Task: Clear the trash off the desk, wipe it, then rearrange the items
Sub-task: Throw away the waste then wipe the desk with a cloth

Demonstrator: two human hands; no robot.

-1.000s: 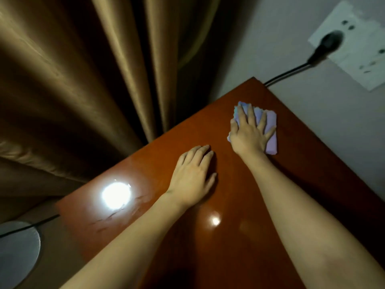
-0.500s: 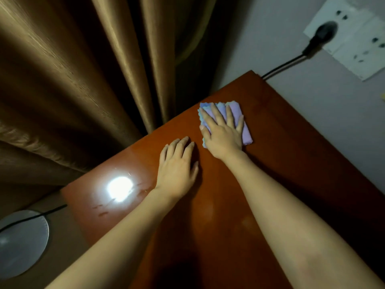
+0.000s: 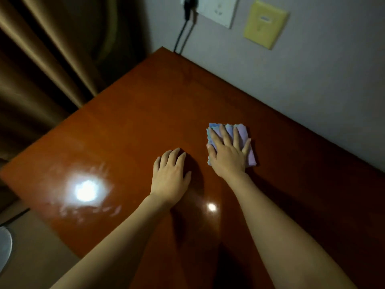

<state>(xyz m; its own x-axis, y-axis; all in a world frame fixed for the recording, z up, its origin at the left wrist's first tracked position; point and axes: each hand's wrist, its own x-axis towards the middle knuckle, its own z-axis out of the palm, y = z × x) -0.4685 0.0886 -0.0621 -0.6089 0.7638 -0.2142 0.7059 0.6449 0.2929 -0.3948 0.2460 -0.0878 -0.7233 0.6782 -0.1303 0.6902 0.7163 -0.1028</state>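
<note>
A glossy reddish-brown wooden desk (image 3: pixel 129 130) fills most of the view. On it lies a folded lilac cloth (image 3: pixel 242 132) with a pale blue scalloped edge. My right hand (image 3: pixel 228 154) presses flat on the cloth, fingers straight and spread. My left hand (image 3: pixel 169 176) rests palm down on the bare wood just left of it, fingers slightly bent, holding nothing. A bright light reflection glares on the desk's left part, with smeared wet streaks around it.
Brown curtains (image 3: pixel 48 59) hang along the desk's left side. A grey wall runs behind, with a white socket plate (image 3: pixel 218 9), a plugged-in black cable (image 3: pixel 183 36) and a yellow switch plate (image 3: pixel 265 24). A round pale object (image 3: pixel 5 247) lies on the floor at lower left.
My right hand slid the cloth from the far corner to the left edge, then back toward me and rightward along the wall side. My left hand stayed flat on the desk.
</note>
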